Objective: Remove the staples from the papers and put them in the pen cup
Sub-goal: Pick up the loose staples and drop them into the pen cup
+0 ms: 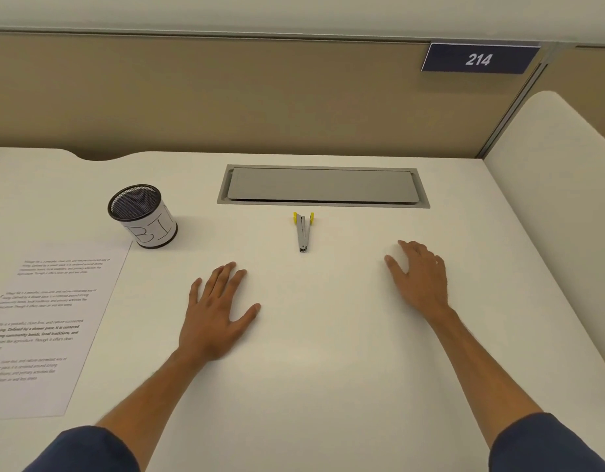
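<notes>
Both hands, left hand and right hand, lie flat and empty on the white worktop; between them the small stiff metal staple remover looks light, best pinched at its yellow tabs; thin floppy papers lie left beside the mesh pen cup.

We see the desk with a staple remover lying at its middle, its tip toward us. At twelve o'clock from it, just behind, a cable hatch is set into the desk. At nine o'clock from the remover, well apart, a pen cup stands upright. At seven o'clock from the cup, just beside its base, the papers lie flat, running off the left edge. The left hand rests on the desk at seven o'clock from the remover, the right hand at four o'clock. A partition stands behind the desk, a number sign at its upper right.
</notes>
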The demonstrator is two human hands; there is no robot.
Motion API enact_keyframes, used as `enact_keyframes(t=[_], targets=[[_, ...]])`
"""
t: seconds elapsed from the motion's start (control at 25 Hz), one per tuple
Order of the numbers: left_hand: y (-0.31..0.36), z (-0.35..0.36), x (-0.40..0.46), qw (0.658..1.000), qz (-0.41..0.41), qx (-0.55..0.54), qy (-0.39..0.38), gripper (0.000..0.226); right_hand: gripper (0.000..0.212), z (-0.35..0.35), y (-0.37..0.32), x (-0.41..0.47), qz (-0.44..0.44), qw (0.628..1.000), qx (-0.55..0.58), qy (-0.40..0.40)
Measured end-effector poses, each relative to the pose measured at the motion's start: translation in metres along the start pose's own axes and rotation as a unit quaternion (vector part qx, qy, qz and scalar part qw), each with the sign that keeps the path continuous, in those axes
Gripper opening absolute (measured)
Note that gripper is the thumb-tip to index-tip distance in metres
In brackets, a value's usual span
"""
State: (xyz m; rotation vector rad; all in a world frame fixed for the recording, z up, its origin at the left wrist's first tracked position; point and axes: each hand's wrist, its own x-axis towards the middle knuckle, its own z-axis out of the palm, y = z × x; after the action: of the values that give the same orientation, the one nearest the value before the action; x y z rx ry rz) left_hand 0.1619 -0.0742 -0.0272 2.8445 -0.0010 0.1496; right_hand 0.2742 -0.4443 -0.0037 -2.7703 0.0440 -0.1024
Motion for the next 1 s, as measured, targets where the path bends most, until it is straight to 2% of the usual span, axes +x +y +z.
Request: enact_keyframes(t=[0.2,0.44,0.76,1.0], targets=[[0.0,0.0,0.0,1.0,0.0,0.001,-0.002,0.072,0.025,-0.01,-0.006,0.018,0.0,0.998,0.062,-0.008],[0.0,0.0,0.0,1.0,-0.001,-0.001,-0.001,0.072,0.017,-0.017,-0.014,0.031,-0.028,0.998,0.047,-0.02],[0.0,0.001,0.0,1.0,-0.001,0.002,0.0,0.072,0.019,-0.028,-0.03,0.046,-0.072,0.986,-0.129,-0.079],[0.0,0.001,0.0,1.0,-0.001,0.004,0.0,0.072,0.022,-0.027,-0.054,0.031,-0.108,0.936,-0.325,-0.08]])
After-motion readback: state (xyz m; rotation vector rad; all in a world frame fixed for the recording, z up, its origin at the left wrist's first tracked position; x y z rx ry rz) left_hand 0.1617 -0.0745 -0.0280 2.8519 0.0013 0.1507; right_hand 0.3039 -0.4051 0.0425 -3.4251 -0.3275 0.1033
